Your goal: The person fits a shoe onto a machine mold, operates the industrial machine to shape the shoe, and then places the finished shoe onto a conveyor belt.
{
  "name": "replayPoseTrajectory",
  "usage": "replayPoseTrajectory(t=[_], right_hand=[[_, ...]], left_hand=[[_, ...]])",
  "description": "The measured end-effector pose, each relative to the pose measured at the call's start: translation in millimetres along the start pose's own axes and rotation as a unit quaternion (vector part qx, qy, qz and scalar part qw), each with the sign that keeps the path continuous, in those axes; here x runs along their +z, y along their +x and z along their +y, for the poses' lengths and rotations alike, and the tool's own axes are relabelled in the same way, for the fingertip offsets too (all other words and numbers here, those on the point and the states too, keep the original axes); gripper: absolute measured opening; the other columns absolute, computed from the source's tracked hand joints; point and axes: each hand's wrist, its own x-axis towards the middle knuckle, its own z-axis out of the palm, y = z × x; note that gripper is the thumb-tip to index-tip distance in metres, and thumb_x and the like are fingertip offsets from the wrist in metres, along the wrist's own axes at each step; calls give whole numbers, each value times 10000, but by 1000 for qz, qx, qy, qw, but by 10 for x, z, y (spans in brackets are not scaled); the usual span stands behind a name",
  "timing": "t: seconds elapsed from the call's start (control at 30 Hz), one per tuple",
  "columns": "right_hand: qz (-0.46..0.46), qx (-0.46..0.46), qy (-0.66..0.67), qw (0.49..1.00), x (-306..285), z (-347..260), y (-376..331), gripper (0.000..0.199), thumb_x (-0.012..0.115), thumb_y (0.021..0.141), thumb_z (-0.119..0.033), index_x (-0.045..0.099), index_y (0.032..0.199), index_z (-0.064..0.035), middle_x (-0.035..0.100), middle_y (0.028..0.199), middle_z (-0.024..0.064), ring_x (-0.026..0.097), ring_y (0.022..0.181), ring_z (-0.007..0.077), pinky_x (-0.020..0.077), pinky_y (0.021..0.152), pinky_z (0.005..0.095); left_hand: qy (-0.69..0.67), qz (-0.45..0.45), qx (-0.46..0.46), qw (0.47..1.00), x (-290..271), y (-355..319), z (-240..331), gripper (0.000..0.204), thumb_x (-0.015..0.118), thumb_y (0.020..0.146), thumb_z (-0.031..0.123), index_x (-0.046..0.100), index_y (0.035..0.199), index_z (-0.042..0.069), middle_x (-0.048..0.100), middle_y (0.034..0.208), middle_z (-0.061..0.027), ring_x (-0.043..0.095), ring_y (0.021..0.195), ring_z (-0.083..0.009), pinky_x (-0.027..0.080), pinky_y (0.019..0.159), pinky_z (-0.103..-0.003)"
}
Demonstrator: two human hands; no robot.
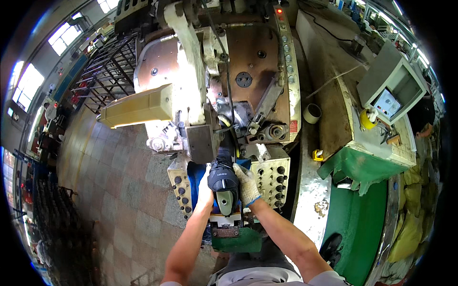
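Note:
A black shoe upper on a grey last [223, 180] stands toe-up in the machine [191, 95] in front of me. My bare left hand [205, 188] grips its left side. On the shoe's right side my right hand [247, 183], in a white knit glove, presses against the heel part. Both hands hold the shoe against the dark jaws above it [229, 143]. A blue pad [194, 174] shows behind my left hand.
Cream panels with black knobs [181, 188] [272, 176] flank the shoe. A green block [236, 240] sits below it. To the right are a green workbench [362, 167], a grey control box [393, 90], a tape roll [312, 113] and yellow sacks [410, 229]. Tiled floor lies left.

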Motion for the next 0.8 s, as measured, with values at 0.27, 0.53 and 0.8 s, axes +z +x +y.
replayPoseTrajectory(t=[0.27, 0.53, 0.8], right_hand=[[-75, -70, -125, 987, 200, -65, 108, 554, 622, 995, -254, 505, 1451, 37, 619, 1322, 96, 570, 1174, 155, 433, 1043, 293], [-50, -58, -77, 994, 230, -22, 55, 605, 606, 1003, -243, 420, 1510, 31, 541, 1426, 98, 521, 1256, 167, 395, 1094, 307], [-21, -65, -60, 996, 288, -142, -44, 625, 587, 1007, -248, 382, 1531, 24, 532, 1442, 108, 518, 1282, 180, 393, 1105, 321]], left_hand=[[-124, -31, -9, 992, -431, 194, -129, 436, 387, 1067, 392, 634, 1244, 80, 704, 1115, -95, 695, 980, -238, 565, 870, -382], [13, 64, 19, 998, -184, 11, 17, 405, 487, 1084, 375, 721, 1068, 44, 688, 927, 14, 597, 818, -90, 491, 773, -257], [102, 64, 82, 989, 16, -66, 174, 438, 499, 1082, 341, 714, 1101, -41, 666, 903, -2, 550, 833, -90, 472, 757, -261]])
